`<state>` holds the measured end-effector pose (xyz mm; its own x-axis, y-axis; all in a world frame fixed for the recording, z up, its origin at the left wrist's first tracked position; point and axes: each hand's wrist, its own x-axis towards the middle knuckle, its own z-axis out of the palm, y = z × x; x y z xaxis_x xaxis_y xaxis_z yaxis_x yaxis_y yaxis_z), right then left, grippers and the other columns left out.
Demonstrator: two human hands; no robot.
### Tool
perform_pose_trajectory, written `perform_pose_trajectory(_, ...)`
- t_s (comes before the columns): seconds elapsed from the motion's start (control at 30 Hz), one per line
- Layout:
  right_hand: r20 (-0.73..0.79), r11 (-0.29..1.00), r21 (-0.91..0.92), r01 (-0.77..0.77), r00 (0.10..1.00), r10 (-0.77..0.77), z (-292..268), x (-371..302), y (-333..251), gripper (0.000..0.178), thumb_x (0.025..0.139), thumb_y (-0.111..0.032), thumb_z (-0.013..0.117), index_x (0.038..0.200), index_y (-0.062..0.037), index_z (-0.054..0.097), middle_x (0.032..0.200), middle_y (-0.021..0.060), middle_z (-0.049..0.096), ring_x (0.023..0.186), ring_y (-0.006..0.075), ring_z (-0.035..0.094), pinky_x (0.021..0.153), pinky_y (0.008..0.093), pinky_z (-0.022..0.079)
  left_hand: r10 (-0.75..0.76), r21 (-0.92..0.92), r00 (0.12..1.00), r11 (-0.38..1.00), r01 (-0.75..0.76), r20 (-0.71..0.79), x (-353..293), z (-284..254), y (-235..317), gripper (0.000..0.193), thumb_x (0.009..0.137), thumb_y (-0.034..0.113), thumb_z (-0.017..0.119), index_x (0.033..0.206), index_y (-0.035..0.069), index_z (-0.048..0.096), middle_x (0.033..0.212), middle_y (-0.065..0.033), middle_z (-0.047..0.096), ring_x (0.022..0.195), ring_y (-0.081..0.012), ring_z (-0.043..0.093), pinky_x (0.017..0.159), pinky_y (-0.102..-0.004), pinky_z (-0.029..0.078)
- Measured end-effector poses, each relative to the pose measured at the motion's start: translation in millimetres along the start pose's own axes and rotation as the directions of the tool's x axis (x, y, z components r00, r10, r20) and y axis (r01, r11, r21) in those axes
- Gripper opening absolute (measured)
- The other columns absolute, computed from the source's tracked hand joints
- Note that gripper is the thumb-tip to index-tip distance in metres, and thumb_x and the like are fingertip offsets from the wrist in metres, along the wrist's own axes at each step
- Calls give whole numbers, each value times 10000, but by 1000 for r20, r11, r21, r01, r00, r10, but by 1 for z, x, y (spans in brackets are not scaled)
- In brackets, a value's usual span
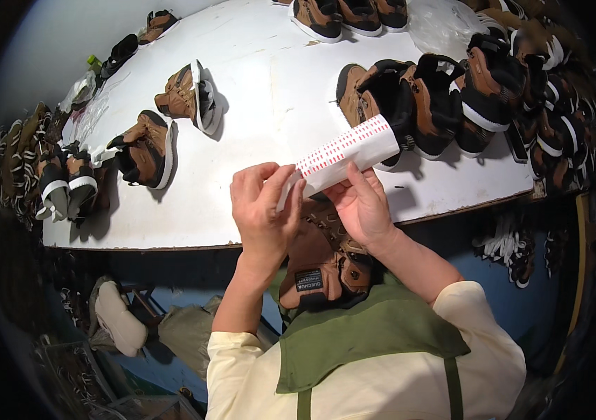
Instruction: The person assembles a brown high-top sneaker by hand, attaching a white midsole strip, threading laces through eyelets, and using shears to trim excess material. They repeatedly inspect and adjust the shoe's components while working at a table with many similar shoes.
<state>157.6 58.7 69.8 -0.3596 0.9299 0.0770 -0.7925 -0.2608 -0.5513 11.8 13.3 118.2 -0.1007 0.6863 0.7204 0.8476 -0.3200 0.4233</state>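
Over the table's front edge I hold a curled white sheet of labels [343, 155] with rows of small red marks, likely stickers. My left hand [264, 210] pinches the sheet's left end between thumb and fingers. Whether a single label has come loose there is hidden by the fingers. My right hand [362, 208] grips the sheet from below, thumb on its near side and the other fingers mostly hidden behind. Just under both hands, a brown and black hiking shoe [315, 255] rests against my green apron [368, 332], a dark label patch on it. Neither hand visibly touches the shoe.
Several brown shoes [431, 98] line the right side of the white table [256, 91], beside a heaped pile [557, 119]. Two single shoes [147, 150] lie at left, near another pile [28, 157]. Clear plastic bags [441, 28] lie at the back right.
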Motion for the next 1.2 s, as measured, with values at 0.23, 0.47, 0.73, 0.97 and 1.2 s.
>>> perform_pose_trajectory(0.23, 19, 996, 80, -29, 999, 28, 3, -6, 3, 247, 995, -230, 472, 1203, -104, 514, 1196, 56, 570, 1126, 192, 549, 1015, 408, 416, 18, -21, 1000, 1000, -18, 2, -4, 6, -2, 272, 670, 47, 772, 924, 56, 675, 867, -82, 595, 803, -250, 538, 721, -354, 434)
perform_pose_trajectory(0.47, 44, 991, 125, -36, 999, 30, 2, -5, 7, 277, 1006, -223, 437, 1261, -116, 447, 1234, 66, 537, 1173, 221, 519, 1035, 426, 398, -39, -57, 999, 998, 39, -6, -5, 9, -3, 275, 660, 21, 774, 913, 57, 672, 858, -79, 596, 795, -243, 542, 708, -349, 438)
perform_pose_trajectory(0.73, 81, 998, 57, -7, 997, 2, -2, -5, 7, 352, 1009, -240, 415, 1338, -128, 356, 1301, 105, 494, 1214, 258, 488, 1064, 459, 367, -34, -64, 999, 997, 33, -12, -5, 9, -1, 265, 659, 2, 765, 896, 67, 666, 854, -73, 597, 790, -245, 545, 698, -346, 443)
perform_pose_trajectory(0.97, 16, 997, 75, -4, 1000, 3, 2, -8, 5, 279, 1010, -237, 426, 1257, -111, 463, 1225, 63, 542, 1173, 213, 512, 1043, 433, 386, 14, -32, 999, 999, -14, -29, -7, 12, 0, 244, 647, -22, 745, 854, 65, 649, 853, -70, 601, 793, -254, 550, 693, -348, 448)
perform_pose_trajectory(1.2, -117, 998, 54, 31, 993, -24, -34, -25, -27, 265, 967, -182, 508, 1217, -96, 486, 1193, 72, 576, 1128, 207, 542, 1018, 412, 408, -134, -257, 989, 955, 145, 63, -17, -12, 6, 171, 689, -38, 710, 832, 14, 633, 877, -100, 604, 812, -226, 574, 694, -308, 466)
